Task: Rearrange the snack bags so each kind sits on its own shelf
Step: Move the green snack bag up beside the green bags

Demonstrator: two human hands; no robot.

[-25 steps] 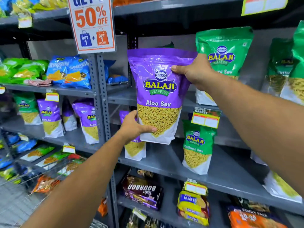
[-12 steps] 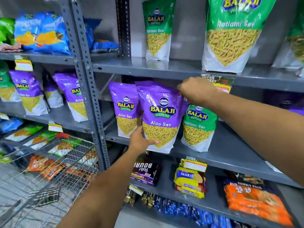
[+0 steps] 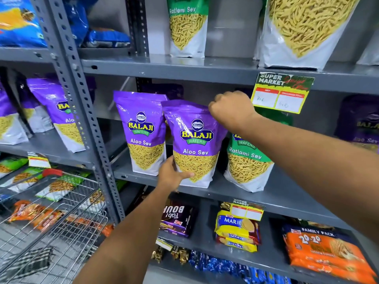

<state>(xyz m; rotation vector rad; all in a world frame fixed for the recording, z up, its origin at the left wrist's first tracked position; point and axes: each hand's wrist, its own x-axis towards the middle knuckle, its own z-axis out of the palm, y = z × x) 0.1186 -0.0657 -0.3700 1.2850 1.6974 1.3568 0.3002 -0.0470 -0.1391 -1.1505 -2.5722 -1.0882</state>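
Observation:
A purple Aloo Sev bag stands upright on the grey middle shelf. My left hand grips its lower left corner and my right hand pinches its top right edge. Another purple Aloo Sev bag stands just to its left, partly overlapped. A green Ratlami Sev bag stands to its right on the same shelf, its top hidden behind my right wrist. Two more green Ratlami Sev bags stand on the shelf above. A further purple bag sits in shadow at the far right.
A perforated grey upright divides the bays; more purple bags stand in the left bay. A price tag hangs from the upper shelf edge. A wire cart sits lower left. Biscuit packs fill the shelf below.
The purple bag came down from in front of the upper shelf and now stands on the middle shelf beside the other purple bag. Both hands stayed on it; my view dropped lower.

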